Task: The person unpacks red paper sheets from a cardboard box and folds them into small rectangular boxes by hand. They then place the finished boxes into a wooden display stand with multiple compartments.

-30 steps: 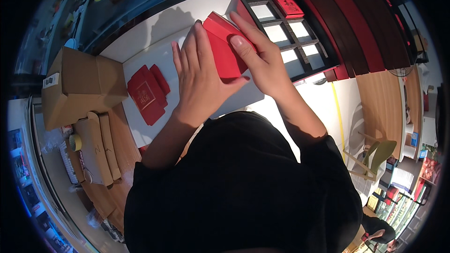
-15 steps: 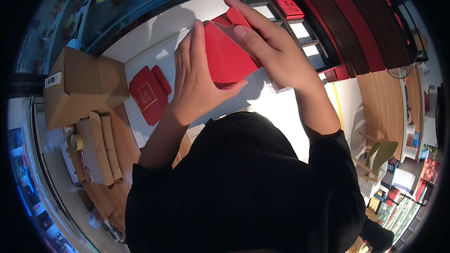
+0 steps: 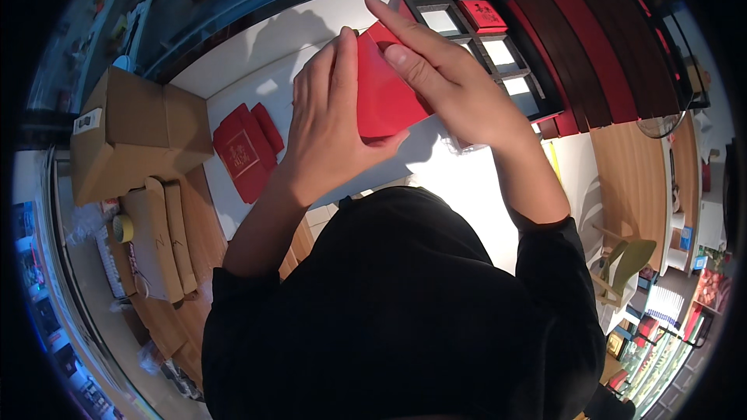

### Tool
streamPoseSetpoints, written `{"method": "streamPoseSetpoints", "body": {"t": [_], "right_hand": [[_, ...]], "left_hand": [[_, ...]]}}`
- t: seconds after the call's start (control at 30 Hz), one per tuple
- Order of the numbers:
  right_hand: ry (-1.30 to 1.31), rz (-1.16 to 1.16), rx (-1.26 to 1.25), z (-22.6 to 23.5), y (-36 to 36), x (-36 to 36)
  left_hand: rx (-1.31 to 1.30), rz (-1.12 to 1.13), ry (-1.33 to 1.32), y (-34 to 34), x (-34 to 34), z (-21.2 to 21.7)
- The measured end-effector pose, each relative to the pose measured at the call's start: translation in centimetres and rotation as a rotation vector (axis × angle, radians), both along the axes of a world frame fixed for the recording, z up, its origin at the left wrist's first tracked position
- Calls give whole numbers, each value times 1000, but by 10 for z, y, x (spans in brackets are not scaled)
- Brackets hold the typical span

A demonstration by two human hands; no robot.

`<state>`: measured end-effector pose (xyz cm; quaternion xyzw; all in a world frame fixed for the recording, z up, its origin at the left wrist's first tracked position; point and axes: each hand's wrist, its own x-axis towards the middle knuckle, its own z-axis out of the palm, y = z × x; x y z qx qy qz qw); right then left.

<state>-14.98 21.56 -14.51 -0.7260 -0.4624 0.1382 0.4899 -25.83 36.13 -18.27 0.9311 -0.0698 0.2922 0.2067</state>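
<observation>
A small red cardboard box (image 3: 383,105) is held up in front of me over the white table, between both hands. My left hand (image 3: 331,113) wraps its left side, with the thumb under the near lower edge and the fingers along the side. My right hand (image 3: 447,78) grips the right side, its thumb pressed on the box's upper part and its index finger stretched past the far edge. The right hand's palm hides much of the box. Flat on the table to the left lie folded red cartons (image 3: 240,154) with gold print.
A divided black tray (image 3: 482,54) at the far right holds a small red box (image 3: 482,15). Beside it stand dark and red panels (image 3: 580,39). On the left are a brown carton (image 3: 132,124), folded cardboard (image 3: 156,241) and a tape roll (image 3: 123,228). A green chair (image 3: 626,264) stands at right.
The box's raised flap at the far end is now pressed down or hidden under my right hand. My left fingers have shifted slightly right and up along the box.
</observation>
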Motion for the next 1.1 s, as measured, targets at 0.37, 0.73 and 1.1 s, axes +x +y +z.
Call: {"method": "streamPoseSetpoints", "body": {"t": [0.37, 0.73, 1.1], "right_hand": [[76, 29, -33, 5, 0, 11], [-4, 83, 11, -18, 2, 2], [-44, -83, 20, -26, 6, -9]], "left_hand": [[-75, -8, 100, 0, -1, 2], [-33, 16, 102, 2, 2, 1], [59, 1, 18, 4, 13, 0]]}}
